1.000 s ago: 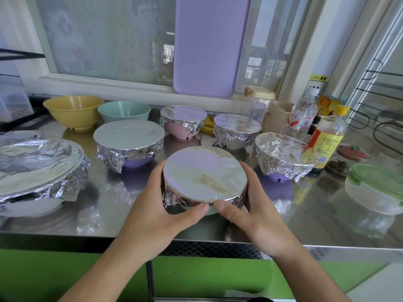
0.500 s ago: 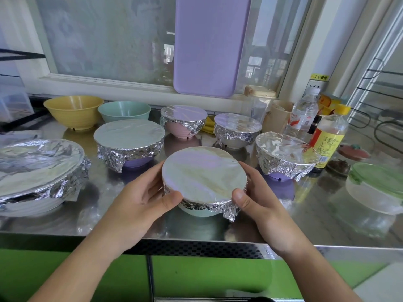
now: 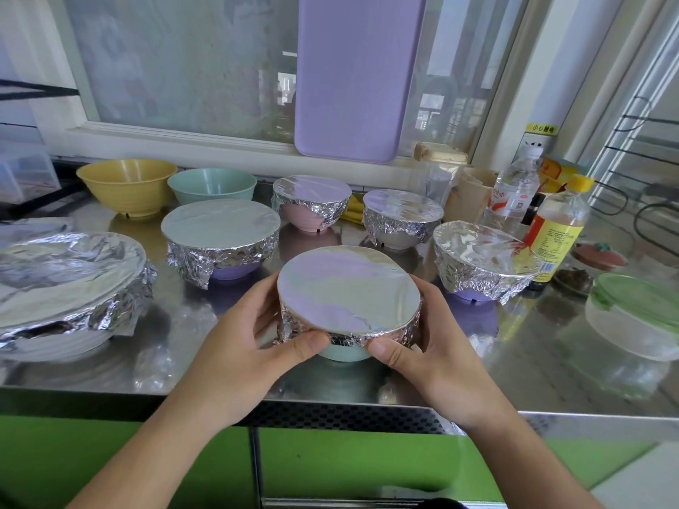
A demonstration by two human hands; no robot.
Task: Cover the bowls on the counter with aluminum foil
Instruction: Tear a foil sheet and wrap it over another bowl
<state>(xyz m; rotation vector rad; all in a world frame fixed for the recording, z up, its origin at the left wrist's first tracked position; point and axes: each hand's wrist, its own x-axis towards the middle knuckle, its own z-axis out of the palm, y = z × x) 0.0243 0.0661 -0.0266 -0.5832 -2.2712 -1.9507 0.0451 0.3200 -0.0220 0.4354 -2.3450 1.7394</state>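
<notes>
green bowl (image 3: 343,352) sat near counter's (image 3: 514,361) front edge, foil (image 3: 347,288) drawn flat over top. my left hand (image 3: 253,347) and right hand (image 3: 422,347) curled round its rim, thumbs pressing the crimped skirt. foil judged thin, tear-prone; bowl light, likely to slide on steel. best held at rim.

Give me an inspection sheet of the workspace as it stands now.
Surface: steel counter, reflective.
Job's things: six bowls wear foil, among them the green bowl in hand and the large white bowl at left. The yellow bowl and the teal bowl at the back stand uncovered.
Clutter: water bottle, yellow-capped bottle, green-lidded container, all at right.
Grips: left hand and right hand press foil against the green bowl's sides, thumbs at the near edge.
Cables: nothing seen.
Surroundings: window behind, purple board leaning on it; wire rack at right.
</notes>
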